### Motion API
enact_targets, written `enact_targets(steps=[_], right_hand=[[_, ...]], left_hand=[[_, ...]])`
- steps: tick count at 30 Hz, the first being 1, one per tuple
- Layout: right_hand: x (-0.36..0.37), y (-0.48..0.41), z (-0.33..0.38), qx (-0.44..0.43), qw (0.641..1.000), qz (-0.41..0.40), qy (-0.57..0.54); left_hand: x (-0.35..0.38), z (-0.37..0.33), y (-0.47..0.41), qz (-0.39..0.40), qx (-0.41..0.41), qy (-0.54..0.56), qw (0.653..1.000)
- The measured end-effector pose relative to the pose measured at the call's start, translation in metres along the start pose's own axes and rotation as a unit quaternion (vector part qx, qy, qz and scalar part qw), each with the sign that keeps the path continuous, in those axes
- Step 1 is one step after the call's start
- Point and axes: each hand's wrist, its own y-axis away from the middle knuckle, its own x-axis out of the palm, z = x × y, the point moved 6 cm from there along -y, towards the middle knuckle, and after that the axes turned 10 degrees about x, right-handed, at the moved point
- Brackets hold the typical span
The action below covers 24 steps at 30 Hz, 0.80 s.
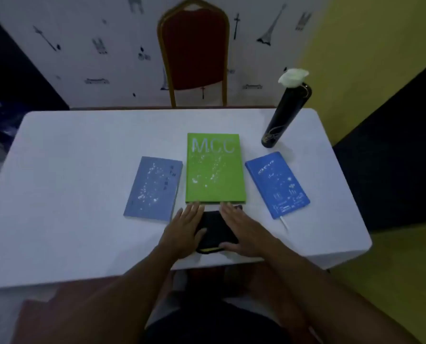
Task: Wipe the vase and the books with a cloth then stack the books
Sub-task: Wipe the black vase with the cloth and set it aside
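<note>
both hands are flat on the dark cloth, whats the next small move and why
Probably close one hand, likely the right hand, on the dark cloth and lift it: both hands lie open on it, and the vase and three books look untouched, unstacked.

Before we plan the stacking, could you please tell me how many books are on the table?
3, all flat on the white table: the grey-blue book on the left, the green book in the middle, the blue book on the right. None appears hidden.
</note>
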Motion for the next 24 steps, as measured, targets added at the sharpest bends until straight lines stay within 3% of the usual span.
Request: enact_targets(steps=[5, 8, 13, 18, 21, 24], right_hand=[[0.032, 0.001, -0.003, -0.014, 0.996, 0.048, 0.072], [0.034, -0.010, -0.001, 0.000, 0.991, 0.063, 0.121], [0.025, -0.023, 0.013, -0.001, 0.985, -0.007, 0.174], [0.013, -0.031, 0.028, 0.030, 0.989, -0.037, 0.142], [0.016, -0.035, 0.035, 0.062, 0.995, -0.046, 0.067], [0.020, -0.038, 0.043, 0.036, 0.997, -0.067, 0.014]], left_hand=[[0.031, -0.004, 0.017, -0.003, 0.086, -0.082, 0.993], [0.031, 0.000, 0.012, 0.023, 0.091, -0.091, 0.991], [0.022, 0.000, -0.009, -0.004, 0.140, -0.134, 0.981], [-0.009, 0.005, -0.014, -0.086, 0.110, -0.085, 0.987], [-0.013, 0.015, -0.012, -0.088, 0.109, -0.038, 0.990], [-0.016, 0.024, -0.007, -0.085, 0.119, -0.003, 0.989]])
